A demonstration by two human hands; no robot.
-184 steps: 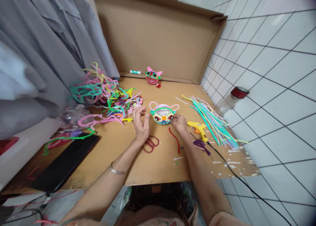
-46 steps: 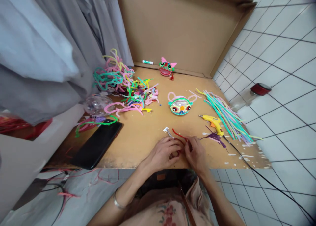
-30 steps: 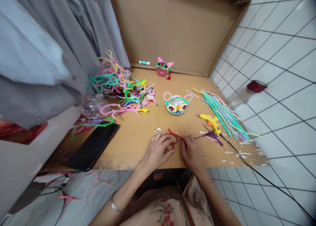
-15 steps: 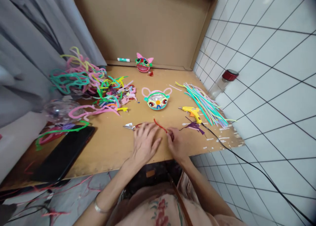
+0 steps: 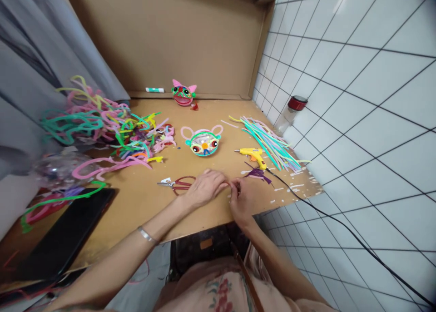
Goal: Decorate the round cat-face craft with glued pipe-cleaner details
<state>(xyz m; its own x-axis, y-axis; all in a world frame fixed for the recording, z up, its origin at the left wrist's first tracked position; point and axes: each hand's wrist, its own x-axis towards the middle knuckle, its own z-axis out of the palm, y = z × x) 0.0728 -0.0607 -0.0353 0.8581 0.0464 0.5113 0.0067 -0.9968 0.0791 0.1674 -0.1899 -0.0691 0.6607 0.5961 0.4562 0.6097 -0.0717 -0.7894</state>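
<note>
My left hand (image 5: 209, 186) and my right hand (image 5: 241, 200) meet fingertip to fingertip near the table's front edge. Both are closed in a pinch. A thin red pipe cleaner is between them, almost wholly covered by the fingers. Red-handled scissors (image 5: 182, 183) lie just left of my left hand, their handles partly behind it. Beyond the hands stands a bowl-shaped animal face (image 5: 205, 144) with pink loop ears, big eyes and an orange nose. To the right of my right hand are purple scraps (image 5: 259, 173) and a yellow glue gun (image 5: 252, 156).
Tangled pipe cleaners (image 5: 102, 121) heap at the left, above a black phone-like slab (image 5: 64, 235). Straight pipe cleaners (image 5: 269, 144) lie at the right near a red-lidded jar (image 5: 289, 114). A second face (image 5: 183, 93) and a glue stick (image 5: 155, 90) sit at the back. The cord (image 5: 327, 212) trails off right.
My left hand has moved right from beside the scissors to my right hand's fingertips. The red pipe cleaner, plainly visible before, is now mostly covered. The whole view has shifted.
</note>
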